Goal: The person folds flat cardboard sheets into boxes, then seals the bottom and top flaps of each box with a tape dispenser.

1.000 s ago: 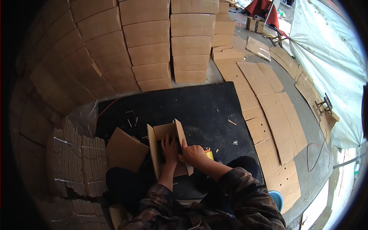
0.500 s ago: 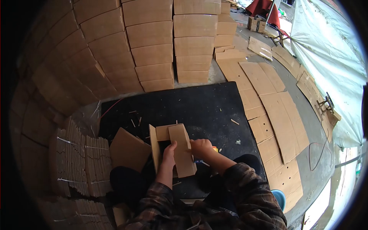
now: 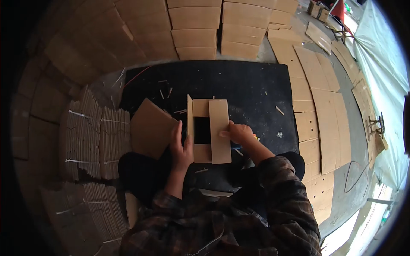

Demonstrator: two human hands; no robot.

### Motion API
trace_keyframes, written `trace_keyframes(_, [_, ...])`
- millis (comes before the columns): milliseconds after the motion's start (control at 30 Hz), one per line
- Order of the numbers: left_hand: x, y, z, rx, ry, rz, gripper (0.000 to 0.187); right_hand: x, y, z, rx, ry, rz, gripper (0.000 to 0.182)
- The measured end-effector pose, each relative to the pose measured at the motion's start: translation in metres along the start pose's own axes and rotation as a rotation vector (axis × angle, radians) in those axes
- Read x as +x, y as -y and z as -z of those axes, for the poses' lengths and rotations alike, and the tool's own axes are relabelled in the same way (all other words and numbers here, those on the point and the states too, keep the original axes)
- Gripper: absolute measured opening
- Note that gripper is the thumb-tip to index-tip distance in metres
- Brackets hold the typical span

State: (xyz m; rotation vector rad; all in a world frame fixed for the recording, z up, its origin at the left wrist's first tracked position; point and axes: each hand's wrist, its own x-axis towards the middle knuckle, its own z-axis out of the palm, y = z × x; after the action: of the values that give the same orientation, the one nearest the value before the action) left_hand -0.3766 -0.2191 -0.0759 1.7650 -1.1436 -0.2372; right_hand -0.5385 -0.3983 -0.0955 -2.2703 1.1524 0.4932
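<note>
Perhaps uneven pressure could skew the carton: my right hand pinches its folded flap, while my left hand stands open alongside.

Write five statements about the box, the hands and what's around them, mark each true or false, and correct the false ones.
1. The right hand touches the right flap of the box. True.
2. The left hand is inside the box. False: it is outside, beside the left flap.
3. The left flap lies folded across the opening. False: it stands up.
4. Stacked cartons stand beyond the black mat. True.
5. The strapped bundles are on the person's right. False: they are on the left.
</note>
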Motion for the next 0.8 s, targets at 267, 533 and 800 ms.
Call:
trace_keyframes(267, [-0.021,0.021,-0.055,-0.065,0.217,0.002,0.062,-0.002,-0.006,0.007,0.067,0.067,-0.015,0.075])
trace_keyframes(533, [-0.028,0.008,-0.083,0.568,0.239,0.088,0.067,-0.006,-0.007,0.002,0.035,0.029,-0.019,0.069])
trace_keyframes(800, [-0.030,0.004,-0.089,0.717,0.259,0.106,0.063,-0.008,0.000,0.006,0.036,0.056,-0.092,0.063])
